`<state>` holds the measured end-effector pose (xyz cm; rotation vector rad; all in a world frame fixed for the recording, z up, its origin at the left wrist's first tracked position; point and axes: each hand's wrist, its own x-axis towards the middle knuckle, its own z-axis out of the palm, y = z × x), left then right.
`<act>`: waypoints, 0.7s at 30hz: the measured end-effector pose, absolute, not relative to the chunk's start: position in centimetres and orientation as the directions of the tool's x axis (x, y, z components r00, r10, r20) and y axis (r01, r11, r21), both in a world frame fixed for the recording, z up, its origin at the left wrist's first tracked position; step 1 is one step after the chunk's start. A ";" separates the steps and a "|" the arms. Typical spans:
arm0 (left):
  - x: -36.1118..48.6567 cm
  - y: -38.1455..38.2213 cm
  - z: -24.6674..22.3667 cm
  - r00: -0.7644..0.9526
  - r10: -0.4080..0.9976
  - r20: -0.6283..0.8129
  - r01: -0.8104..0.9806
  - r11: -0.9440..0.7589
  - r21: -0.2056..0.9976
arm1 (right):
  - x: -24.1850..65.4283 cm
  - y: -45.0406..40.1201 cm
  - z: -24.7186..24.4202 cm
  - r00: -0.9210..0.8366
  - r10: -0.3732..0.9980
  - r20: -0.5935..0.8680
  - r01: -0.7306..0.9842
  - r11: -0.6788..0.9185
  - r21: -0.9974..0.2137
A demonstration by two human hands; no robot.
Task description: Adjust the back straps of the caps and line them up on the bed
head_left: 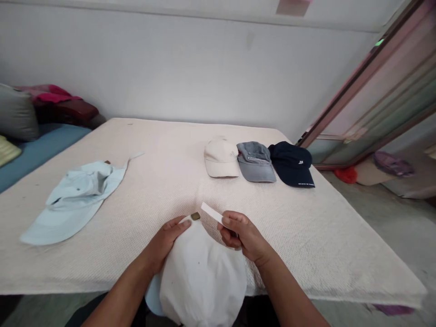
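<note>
A white baseball cap point(204, 277) is between my hands at the table's front edge, its back opening toward the table. My left hand point(165, 240) grips the cap's rim beside a small brass buckle point(195, 216). Between the thumb and fingers of my right hand point(243, 236) is the cap's white back strap point(211, 213). The strap's free end points toward the buckle and is apart from it. Part of a pale blue brim point(154, 295) shows at the cap's lower left.
A light blue cap point(80, 195) lies at left, its strap undone. Beige point(221, 159), grey point(255, 161) and navy point(293, 163) caps stand in a row at the back right. A cream cloth point(163, 159) covers the table. Cushions point(17, 113) lie beyond its left edge.
</note>
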<state>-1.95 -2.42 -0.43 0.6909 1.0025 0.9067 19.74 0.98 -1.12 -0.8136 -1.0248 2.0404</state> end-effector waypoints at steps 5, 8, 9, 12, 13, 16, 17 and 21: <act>-2.0 -2.3 -0.7 0.240 0.876 -0.418 -0.332 0.479 0.812 | 19.8 1.6 -0.9 -0.503 0.843 -0.191 -0.352 -0.402 -0.846; -2.3 -2.2 -0.8 0.230 0.877 -0.421 -0.320 0.477 0.818 | 19.8 1.9 -0.8 -0.481 0.859 -0.177 -0.372 -0.382 -0.846; -2.3 -2.2 -0.8 0.228 0.877 -0.423 -0.315 0.477 0.820 | 19.7 1.9 -0.8 -0.479 0.859 -0.180 -0.373 -0.385 -0.844; -2.2 -2.2 -0.8 0.233 0.877 -0.421 -0.299 0.477 0.827 | 19.4 2.0 -0.8 -0.483 0.852 -0.203 -0.363 -0.405 -0.839; -2.1 -2.2 -0.7 0.235 0.878 -0.416 -0.291 0.472 0.832 | 19.4 1.9 -0.8 -0.482 0.851 -0.208 -0.355 -0.407 -0.842; -1.7 -2.1 -0.6 0.214 0.898 -0.386 -0.270 0.434 0.860 | 19.2 1.9 -0.8 -0.472 0.855 -0.214 -0.325 -0.394 -0.860; -1.6 -2.1 -0.6 0.199 0.903 -0.382 -0.269 0.425 0.864 | 19.2 1.9 -0.8 -0.473 0.855 -0.214 -0.312 -0.390 -0.867; -1.4 -2.1 -0.6 0.170 0.909 -0.381 -0.291 0.416 0.862 | 19.3 1.9 -0.9 -0.488 0.846 -0.216 -0.270 -0.382 -0.884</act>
